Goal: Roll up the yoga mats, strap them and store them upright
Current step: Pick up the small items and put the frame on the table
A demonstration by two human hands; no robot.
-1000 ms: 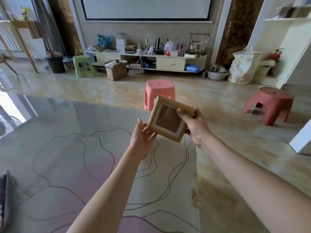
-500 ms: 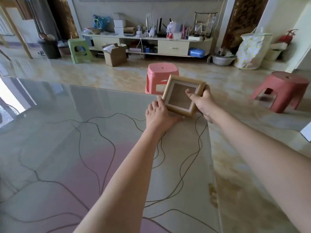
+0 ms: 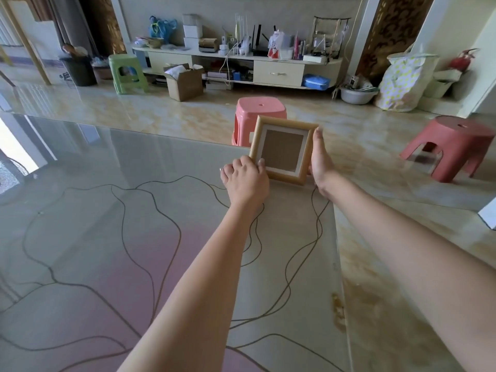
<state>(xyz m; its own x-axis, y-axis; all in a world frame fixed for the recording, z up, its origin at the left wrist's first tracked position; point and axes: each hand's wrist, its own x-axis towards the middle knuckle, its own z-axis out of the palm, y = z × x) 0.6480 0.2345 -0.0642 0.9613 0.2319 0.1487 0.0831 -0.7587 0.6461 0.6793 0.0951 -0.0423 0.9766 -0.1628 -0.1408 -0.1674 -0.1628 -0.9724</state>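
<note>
Yoga mat (image 3: 112,237) unrolled, flat on floor

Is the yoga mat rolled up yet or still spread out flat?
Spread flat. The yoga mat lies unrolled across the floor, its line pattern fully showing, with a picture frame at its far corner.
</note>
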